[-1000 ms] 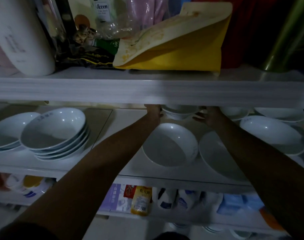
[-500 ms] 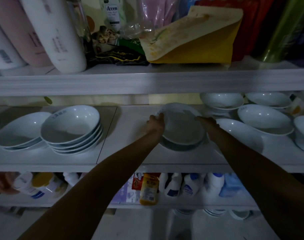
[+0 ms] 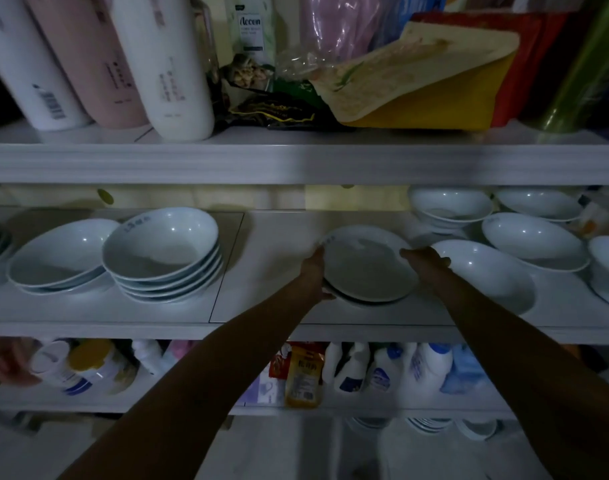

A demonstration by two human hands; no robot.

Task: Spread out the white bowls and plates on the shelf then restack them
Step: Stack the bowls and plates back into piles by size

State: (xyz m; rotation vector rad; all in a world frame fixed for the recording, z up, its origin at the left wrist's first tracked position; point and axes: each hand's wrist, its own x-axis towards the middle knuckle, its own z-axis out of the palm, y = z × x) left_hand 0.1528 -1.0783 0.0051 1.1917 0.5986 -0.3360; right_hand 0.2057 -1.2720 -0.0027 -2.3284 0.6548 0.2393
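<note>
A white bowl [image 3: 365, 268] sits nested on another bowl in the middle of the white shelf [image 3: 268, 317]. My left hand [image 3: 316, 275] grips its left rim and my right hand [image 3: 424, 259] grips its right rim. Just to the right lies a wide white bowl [image 3: 493, 275], with more bowls [image 3: 531, 240] behind it and a small stack [image 3: 450, 207] at the back. On the left stand a stack of several bowls [image 3: 164, 251] and a shallower stack [image 3: 60, 258].
The upper shelf edge [image 3: 296, 164] overhangs the bowls, carrying large bottles [image 3: 164, 64] and a yellow pouch [image 3: 427, 84]. Bottles and packets [image 3: 382, 372] fill the shelf below. Another person's hand [image 3: 5, 362] holds a container at the lower left.
Both hands carried a bowl from the back of the shelf forward and lowered it onto the bowl in the middle. The camera view shifted slightly to the left.
</note>
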